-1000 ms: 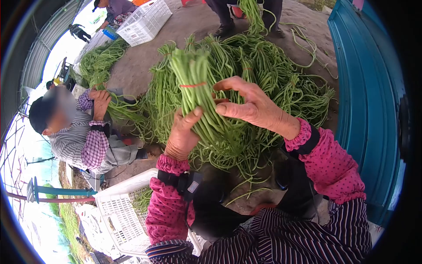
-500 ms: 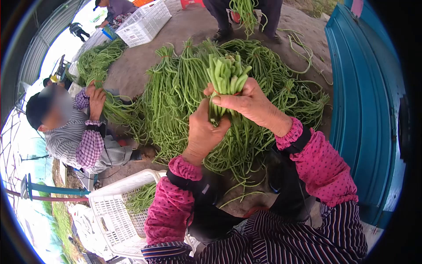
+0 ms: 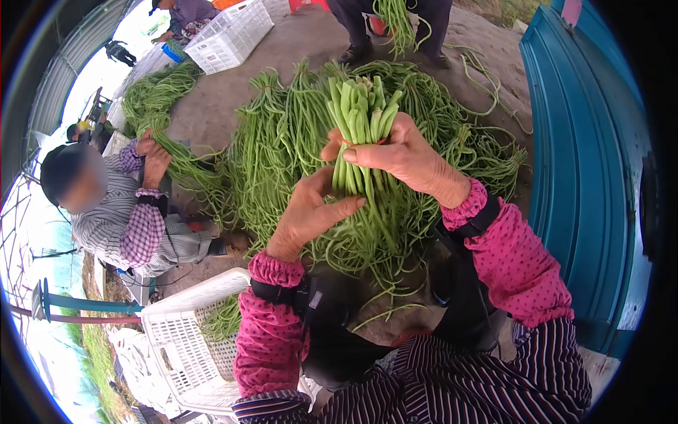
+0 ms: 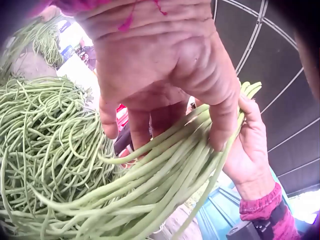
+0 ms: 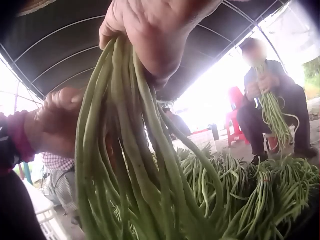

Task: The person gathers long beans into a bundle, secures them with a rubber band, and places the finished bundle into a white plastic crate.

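Note:
A bundle of long green beans (image 3: pixel 361 116), with a red band round it near its cut ends, stands upright above the bean pile. My right hand (image 3: pixel 413 159) grips it at the band, thumb across the front. Just below and to the left, my left hand (image 3: pixel 304 215) lies beside the stems, thumb and fingers spread apart. In the left wrist view the left hand (image 4: pixel 165 75) has its fingers extended along the loose beans (image 4: pixel 170 180). The right wrist view shows the right hand (image 5: pixel 155 35) round the top of the hanging beans (image 5: pixel 135 150).
A large bean pile (image 3: pixel 272 162) lies on the ground beyond the hands. A white basket (image 3: pixel 185 346) with some beans is at the lower left. One person (image 3: pixel 134 205) sits at the left, another (image 5: pixel 272 95) opposite. A teal metal panel (image 3: pixel 575 184) stands at the right.
The bundle has moved right and turned its cut ends up. My right hand, earlier loosely beside it, has closed round it at the band. My left hand has loosened and shifted slightly down and left.

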The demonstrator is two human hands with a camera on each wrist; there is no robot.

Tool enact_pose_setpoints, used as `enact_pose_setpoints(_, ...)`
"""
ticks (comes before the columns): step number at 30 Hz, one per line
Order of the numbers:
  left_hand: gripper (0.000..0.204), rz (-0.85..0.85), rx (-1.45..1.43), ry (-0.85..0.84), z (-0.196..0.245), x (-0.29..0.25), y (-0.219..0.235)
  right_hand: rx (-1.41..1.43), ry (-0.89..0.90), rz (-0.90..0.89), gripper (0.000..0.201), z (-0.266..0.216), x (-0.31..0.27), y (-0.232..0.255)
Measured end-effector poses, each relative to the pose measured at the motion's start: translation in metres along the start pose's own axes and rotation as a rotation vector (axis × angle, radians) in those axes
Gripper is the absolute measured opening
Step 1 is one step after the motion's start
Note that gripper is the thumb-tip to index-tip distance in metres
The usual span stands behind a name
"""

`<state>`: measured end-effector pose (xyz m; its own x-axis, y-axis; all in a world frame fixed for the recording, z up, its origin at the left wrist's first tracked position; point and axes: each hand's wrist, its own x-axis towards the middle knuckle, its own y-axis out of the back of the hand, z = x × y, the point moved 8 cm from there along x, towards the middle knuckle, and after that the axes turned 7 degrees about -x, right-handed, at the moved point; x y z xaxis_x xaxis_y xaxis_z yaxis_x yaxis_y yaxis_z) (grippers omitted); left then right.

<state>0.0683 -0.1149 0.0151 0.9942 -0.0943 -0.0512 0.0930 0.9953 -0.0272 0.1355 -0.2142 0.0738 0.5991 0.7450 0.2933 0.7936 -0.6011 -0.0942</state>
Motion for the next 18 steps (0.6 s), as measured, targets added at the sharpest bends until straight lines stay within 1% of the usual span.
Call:
enact_pose_setpoints(2,0.054,-0.029,-0.041,-0.026,0.000,-0.002,-0.005,-0.014,0.010,-0.003,0.028,-0.005,0.001,0.000)
enact_pose_setpoints(3,0.054,-0.059,-0.131,0.061,-0.002,-0.005,-0.006,-0.043,0.028,-0.015,0.028,-0.004,0.002,0.000)
enact_pose_setpoints(6,0.053,-0.032,-0.281,0.109,-0.012,-0.006,0.006,-0.046,0.066,-0.035,0.026,-0.016,0.003,0.002)
enact_pose_setpoints(7,0.056,-0.023,-0.223,0.125,-0.008,-0.006,0.006,-0.058,0.079,-0.008,0.023,-0.018,0.003,0.005)
enact_pose_setpoints(10,0.057,-0.095,0.099,0.213,-0.034,0.001,0.012,0.003,0.094,0.019,0.022,-0.017,0.003,0.015)
enact_pose_setpoints(11,0.061,-0.132,0.233,0.379,-0.051,-0.001,0.017,0.008,0.089,0.026,0.022,-0.018,0.003,0.017)
enact_pose_setpoints(14,0.072,-0.090,0.682,0.111,-0.038,0.002,0.019,0.043,0.041,0.041,0.023,-0.022,0.000,0.015)
enact_pose_setpoints(15,0.091,-0.102,0.720,0.084,-0.033,0.005,0.018,0.025,0.029,0.036,0.023,-0.019,0.000,0.015)
enact_pose_setpoints(18,0.103,0.044,0.437,-0.022,-0.008,0.007,0.019,-0.033,-0.008,0.014,0.023,-0.009,-0.001,0.011)
